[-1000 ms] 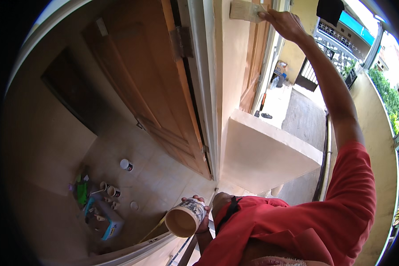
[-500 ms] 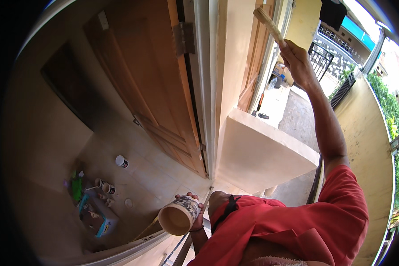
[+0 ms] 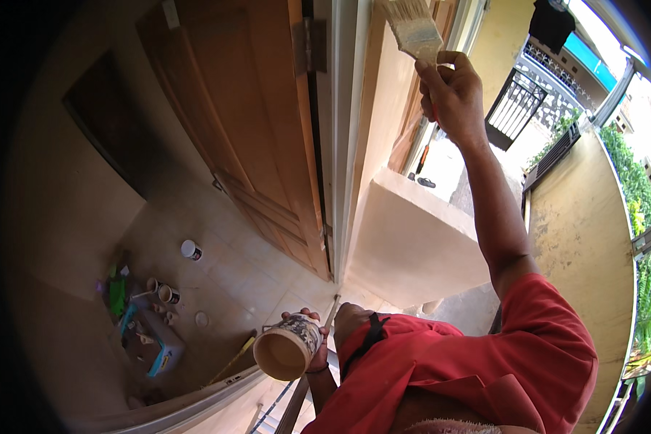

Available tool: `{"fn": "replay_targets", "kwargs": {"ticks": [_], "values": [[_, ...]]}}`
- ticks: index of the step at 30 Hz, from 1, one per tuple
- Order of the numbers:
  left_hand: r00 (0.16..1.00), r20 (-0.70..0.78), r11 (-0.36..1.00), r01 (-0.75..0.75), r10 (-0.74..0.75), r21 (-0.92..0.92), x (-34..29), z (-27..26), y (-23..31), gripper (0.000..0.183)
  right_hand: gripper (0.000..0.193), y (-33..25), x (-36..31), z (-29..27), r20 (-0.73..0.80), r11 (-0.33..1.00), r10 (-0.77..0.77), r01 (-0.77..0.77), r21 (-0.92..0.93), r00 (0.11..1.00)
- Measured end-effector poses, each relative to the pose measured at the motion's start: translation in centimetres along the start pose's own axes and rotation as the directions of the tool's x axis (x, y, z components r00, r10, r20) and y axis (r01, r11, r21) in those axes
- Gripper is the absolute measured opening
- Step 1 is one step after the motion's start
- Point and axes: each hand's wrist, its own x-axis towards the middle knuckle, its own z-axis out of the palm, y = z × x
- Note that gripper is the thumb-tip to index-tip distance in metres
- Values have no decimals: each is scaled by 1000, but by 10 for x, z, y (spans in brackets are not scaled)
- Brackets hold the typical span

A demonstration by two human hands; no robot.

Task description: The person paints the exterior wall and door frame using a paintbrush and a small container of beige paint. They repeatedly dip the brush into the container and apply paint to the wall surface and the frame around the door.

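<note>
Since the earlier frames the right hand [image 3: 452, 94] has come lower and nearer to the camera, its fingers closed around the handle of a flat paintbrush [image 3: 412, 27] whose pale bristles point up beside the white door frame [image 3: 349, 145]. The left hand [image 3: 307, 340] is wrapped around a patterned cup [image 3: 288, 347], held low at the chest and tilted so its mouth shows. Its inside looks beige; I cannot tell how full it is.
</note>
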Motion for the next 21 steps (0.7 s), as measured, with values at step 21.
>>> {"fn": "replay_targets", "kwargs": {"ticks": [21], "values": [[998, 48, 999, 27, -28, 22, -2, 5, 1, 54, 39, 49, -45, 34, -7, 981, 195, -195, 20, 981]]}}
